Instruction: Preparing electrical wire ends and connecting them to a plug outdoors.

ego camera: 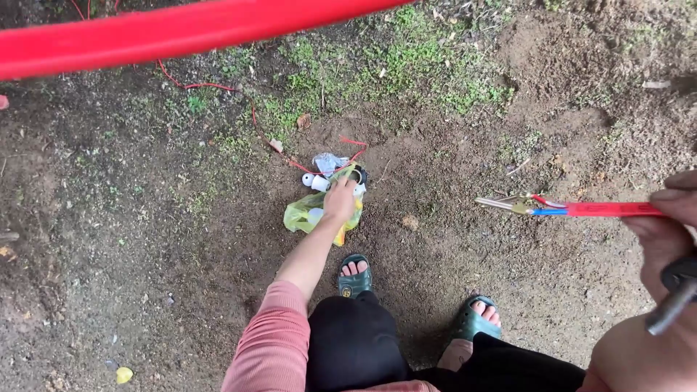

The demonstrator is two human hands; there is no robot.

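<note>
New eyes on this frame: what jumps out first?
A thick red bar cuts across the top. At centre, the left hand reaches down into a yellow-green plastic bag on bare dirt. At right, the right hand holds a red-handled tool pointing left.

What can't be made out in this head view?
- Contents of the yellow-green plastic bag: the left hand covers its opening, and the small white items beside it are too small to identify.
- Right hand: cut off by the right edge, close and blurred; the dark object at it is unclear.
- Red bar across the top: blurred, both ends out of frame.
</note>
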